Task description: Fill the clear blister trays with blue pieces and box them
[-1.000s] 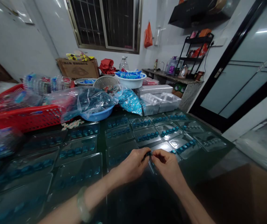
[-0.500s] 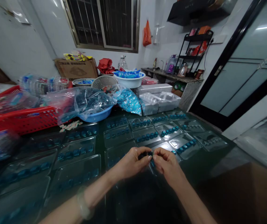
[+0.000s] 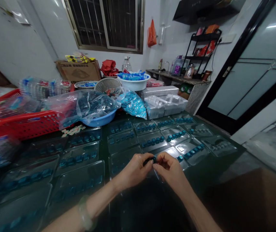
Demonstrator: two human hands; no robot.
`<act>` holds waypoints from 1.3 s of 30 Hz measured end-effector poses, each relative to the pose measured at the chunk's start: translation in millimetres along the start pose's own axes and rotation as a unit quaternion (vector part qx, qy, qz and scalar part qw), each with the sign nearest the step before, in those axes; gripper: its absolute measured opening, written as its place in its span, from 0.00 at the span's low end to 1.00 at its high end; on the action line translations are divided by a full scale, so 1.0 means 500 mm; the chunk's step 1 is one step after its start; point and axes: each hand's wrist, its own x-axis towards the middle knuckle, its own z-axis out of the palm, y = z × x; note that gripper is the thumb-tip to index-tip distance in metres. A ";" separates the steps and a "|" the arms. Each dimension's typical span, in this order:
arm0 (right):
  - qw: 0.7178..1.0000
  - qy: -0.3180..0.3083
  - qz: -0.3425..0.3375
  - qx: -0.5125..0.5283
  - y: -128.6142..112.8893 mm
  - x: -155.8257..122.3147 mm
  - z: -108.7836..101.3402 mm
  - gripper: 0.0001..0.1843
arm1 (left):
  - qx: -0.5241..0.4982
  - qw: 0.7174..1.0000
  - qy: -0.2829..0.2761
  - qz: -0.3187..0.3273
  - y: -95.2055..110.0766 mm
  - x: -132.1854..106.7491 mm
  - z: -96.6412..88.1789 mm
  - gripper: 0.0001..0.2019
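My left hand (image 3: 138, 167) and my right hand (image 3: 170, 167) meet over the table, each closed in a pinch. Between their fingertips is a small dark teal piece (image 3: 154, 158), mostly covered, so its exact kind does not show. Below and around them lie clear plastic trays (image 3: 87, 169), each with a row of teal blocks (image 3: 153, 141). One tray, partly hidden by my hands, lies just behind them.
Along the back stand a red basket (image 3: 31, 125), a blue basin (image 3: 101, 120), a bag of light-blue pieces (image 3: 133, 104) and stacked clear trays (image 3: 160, 91). A brown box-like shape (image 3: 261, 199) is at the lower right. Small pale pieces (image 3: 73, 130) lie beside the basket.
My right hand has shifted slightly left, its fingertips now closer to those of my left hand. The small piece stays between the hands. The trays have not moved.
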 end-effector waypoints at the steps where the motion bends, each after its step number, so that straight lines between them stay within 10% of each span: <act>1: 1.000 0.000 0.004 -0.009 0.001 0.001 -0.001 0.07 | 0.001 1.000 -0.005 0.003 0.000 0.000 0.000 0.13; 22: 0.994 0.078 -0.035 -0.073 0.000 0.003 0.003 0.04 | -0.135 0.989 -0.031 -0.046 -0.010 0.012 0.002 0.12; 28: 0.993 0.085 -0.066 -0.056 0.016 -0.007 0.022 0.04 | -0.090 0.992 0.024 -0.089 -0.002 0.013 0.025 0.13; 39: 0.980 0.048 -0.114 -0.158 -0.019 -0.013 0.012 0.05 | 0.142 0.988 0.039 0.047 -0.002 -0.006 0.021 0.12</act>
